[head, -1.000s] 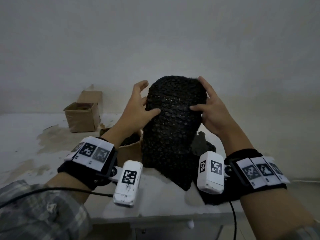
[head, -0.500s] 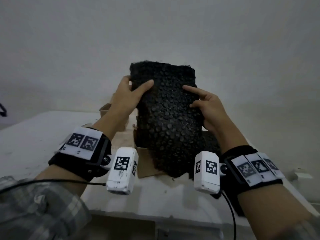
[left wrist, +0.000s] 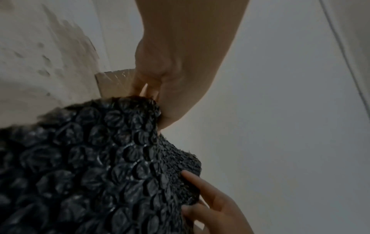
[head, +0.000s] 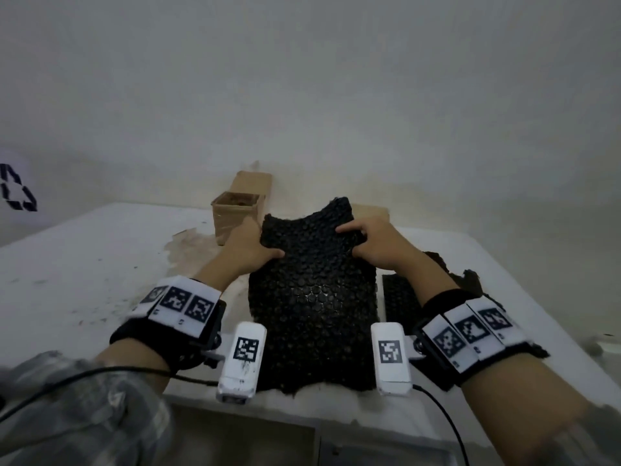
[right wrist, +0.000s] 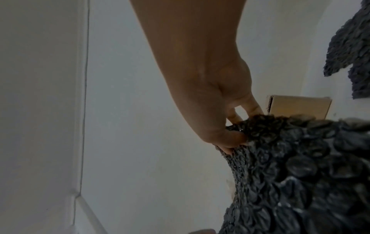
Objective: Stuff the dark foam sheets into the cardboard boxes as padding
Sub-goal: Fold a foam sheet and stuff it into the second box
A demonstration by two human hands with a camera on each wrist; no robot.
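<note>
Item: dark foam sheet (head: 312,297), draped on the counter (head: 84,264), near side. I am pinching its far corners, left hand (head: 248,253) and right hand (head: 376,247), both grips clenched on it. Advice: bunching it narrower should fit the open cardboard box (head: 235,213) far left.

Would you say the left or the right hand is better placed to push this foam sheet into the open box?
Left, probably: the left hand grips the foam sheet beside the open box; the right hand is farther.
</note>
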